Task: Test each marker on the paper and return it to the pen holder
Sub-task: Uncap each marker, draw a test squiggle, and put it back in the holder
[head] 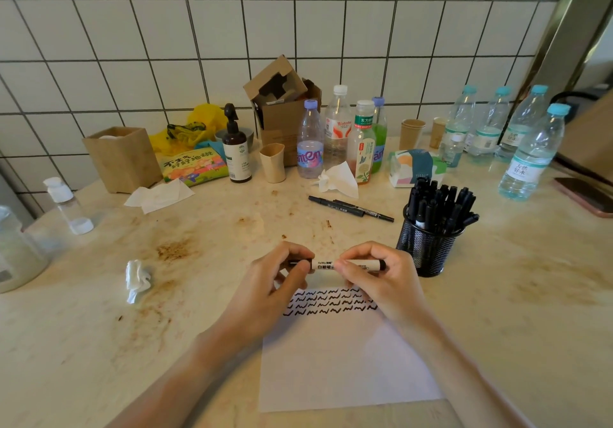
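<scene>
While held level above the top edge of the sheet of paper (345,354), white-barrelled whiteboard marker (326,265) printed "AoWa" and "白板笔" in black. Left hand (272,281) curled round the black cap end, thumb and fingertips pinching it; right hand (378,281) curled round the barrel, thumb lying along the label, black tail end poking out past the fingers (384,258). Three rows of black squiggles on the paper, partly hidden beneath both hands. Just right of the right hand, black mesh pen holder (428,248) packed with black markers. Beyond the hands, two black pens (351,208) lying loose on the stained marble tabletop (199,295). Further back, bottle labelled "Watsons" (337,129), tea bottle reading "东方树叶" (362,142), tissue pack marked "TISSUE" (416,168), water bottle reading "天然矿泉水", partly legible (530,158). Crumpled tissue (137,280) well left of the left hand.
</scene>
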